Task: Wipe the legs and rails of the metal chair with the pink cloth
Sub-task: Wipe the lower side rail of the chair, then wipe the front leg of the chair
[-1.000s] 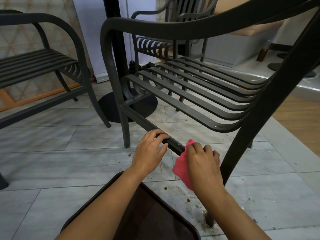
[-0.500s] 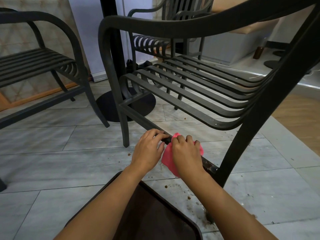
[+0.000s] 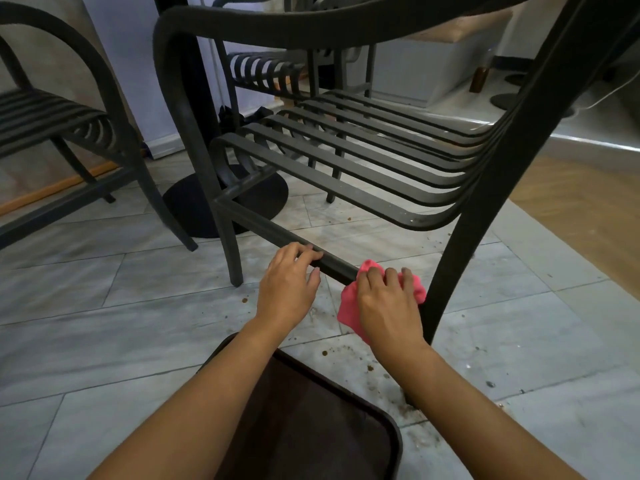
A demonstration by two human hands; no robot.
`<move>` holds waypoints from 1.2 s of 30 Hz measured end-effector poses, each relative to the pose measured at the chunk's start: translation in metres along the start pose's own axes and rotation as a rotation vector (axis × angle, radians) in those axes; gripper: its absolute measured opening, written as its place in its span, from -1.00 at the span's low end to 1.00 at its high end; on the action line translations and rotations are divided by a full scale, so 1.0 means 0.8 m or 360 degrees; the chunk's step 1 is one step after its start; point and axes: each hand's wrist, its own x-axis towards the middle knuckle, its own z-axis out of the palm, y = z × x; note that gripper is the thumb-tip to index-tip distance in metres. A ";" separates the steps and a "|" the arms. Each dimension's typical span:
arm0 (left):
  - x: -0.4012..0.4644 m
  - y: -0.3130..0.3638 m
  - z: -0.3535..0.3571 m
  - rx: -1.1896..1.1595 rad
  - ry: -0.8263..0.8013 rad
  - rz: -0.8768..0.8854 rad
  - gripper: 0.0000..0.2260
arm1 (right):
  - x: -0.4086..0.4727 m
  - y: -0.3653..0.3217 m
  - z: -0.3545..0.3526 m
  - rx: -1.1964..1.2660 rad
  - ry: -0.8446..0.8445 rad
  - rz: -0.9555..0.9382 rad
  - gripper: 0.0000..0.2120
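Right, pale marble-look floor (image 3: pixel 104 306) tiles across the whole view, scattered with brown crumbs and grit near the bottom right. Dark metal chair (image 3: pixel 346 161) filling the centre, slatted seat overhead, armrest curving along the top. Second dark chair (image 3: pixel 62 112) off to the left, a third behind, and a black round pedestal base (image 3: pixel 194 209) sitting between them on the tiles. Dark brown tray-like surface (image 3: pixel 304 420) with a rounded rim at the bottom edge, under the forearms. Low side rail (image 3: pixel 277 233) running from front leg (image 3: pixel 232 258) down toward rear leg (image 3: pixel 453 278). Left hand (image 3: pixel 287 282) resting on that rail, fingers (image 3: pixel 304 252) curled narrowly over its top edge, gripping it. Right hand (image 3: pixel 391 303) just beside the rear leg, fingers closed over the pink cloth (image 3: pixel 349 306), pressing it onto the rail's lower end. Cloth bunched up, hanging below the palm, touching the rail right where it meets the leg.
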 end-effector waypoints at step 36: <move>-0.121 0.022 0.138 -0.0153 -0.0153 0.0227 -0.75 | -0.053 0.094 0.001 0.1787 0.1019 0.0520 -0.55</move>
